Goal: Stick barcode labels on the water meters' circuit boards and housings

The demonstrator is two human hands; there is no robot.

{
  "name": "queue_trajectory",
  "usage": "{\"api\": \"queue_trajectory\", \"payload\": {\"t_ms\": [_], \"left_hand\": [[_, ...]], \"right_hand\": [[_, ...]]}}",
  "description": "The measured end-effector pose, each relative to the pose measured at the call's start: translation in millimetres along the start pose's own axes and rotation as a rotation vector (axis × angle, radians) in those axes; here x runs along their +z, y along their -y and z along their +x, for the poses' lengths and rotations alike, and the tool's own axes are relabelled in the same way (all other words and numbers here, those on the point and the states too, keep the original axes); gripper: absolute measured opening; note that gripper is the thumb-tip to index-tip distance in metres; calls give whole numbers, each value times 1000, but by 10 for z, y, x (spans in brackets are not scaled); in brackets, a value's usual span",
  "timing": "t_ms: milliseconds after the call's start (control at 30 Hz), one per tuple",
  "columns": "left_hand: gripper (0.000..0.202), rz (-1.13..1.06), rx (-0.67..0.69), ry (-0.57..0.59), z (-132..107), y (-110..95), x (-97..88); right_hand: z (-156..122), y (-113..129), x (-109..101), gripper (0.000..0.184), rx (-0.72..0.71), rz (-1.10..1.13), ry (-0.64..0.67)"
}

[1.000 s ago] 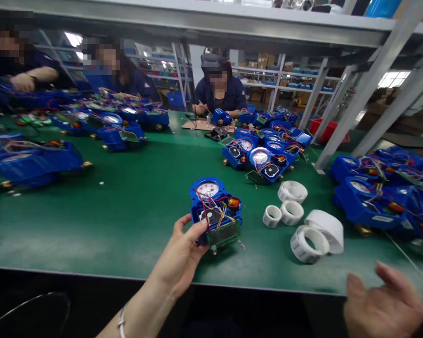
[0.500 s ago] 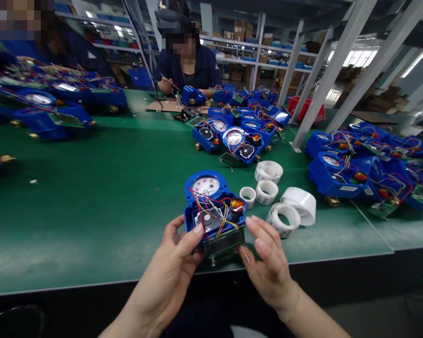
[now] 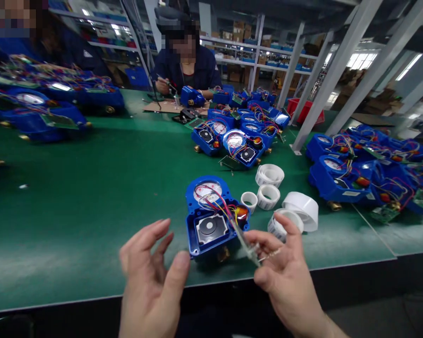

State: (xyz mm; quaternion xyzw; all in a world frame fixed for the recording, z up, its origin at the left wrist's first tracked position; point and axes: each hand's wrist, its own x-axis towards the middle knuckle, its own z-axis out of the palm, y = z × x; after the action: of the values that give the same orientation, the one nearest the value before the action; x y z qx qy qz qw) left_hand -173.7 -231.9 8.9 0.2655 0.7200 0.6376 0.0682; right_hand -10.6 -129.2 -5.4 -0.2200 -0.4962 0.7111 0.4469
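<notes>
A blue water meter [image 3: 193, 230] with an open housing rests on the green table in front of me. It has a round dial [image 3: 207, 191], a black-and-white square part [image 3: 211, 228] inside the housing and an orange-wrapped cylinder [image 3: 242, 213] at its right. My right hand [image 3: 285, 267] pinches a green circuit board [image 3: 245, 241], tilted nearly edge-on and joined to the meter by coloured wires [image 3: 223, 202]. Just left of the housing, my left hand [image 3: 155, 272] is spread and holds nothing.
Rolls of white labels [image 3: 268, 196] stand right of the meter. More blue meters crowd the table's middle [image 3: 246, 145], right [image 3: 338, 173] and left [image 3: 49, 112]. Across the table a person [image 3: 186, 65] works on a meter. Slanted metal posts [image 3: 313, 84] rise at the right.
My right hand has lifted the circuit board off the housing and turned it to the right, exposing the inside. The left hand has let go of the meter and moved left.
</notes>
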Motion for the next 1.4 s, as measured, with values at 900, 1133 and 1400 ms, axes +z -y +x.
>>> {"api": "queue_trajectory", "payload": {"t_ms": [900, 1133, 1400], "left_hand": [[62, 458, 932, 595, 577, -554, 584], [51, 454, 924, 473, 528, -540, 589], [49, 493, 951, 345, 523, -355, 540]], "right_hand": [[344, 212, -12, 42, 457, 744, 101], [361, 195, 19, 43, 502, 737, 87], [315, 127, 60, 58, 473, 620, 11]]}}
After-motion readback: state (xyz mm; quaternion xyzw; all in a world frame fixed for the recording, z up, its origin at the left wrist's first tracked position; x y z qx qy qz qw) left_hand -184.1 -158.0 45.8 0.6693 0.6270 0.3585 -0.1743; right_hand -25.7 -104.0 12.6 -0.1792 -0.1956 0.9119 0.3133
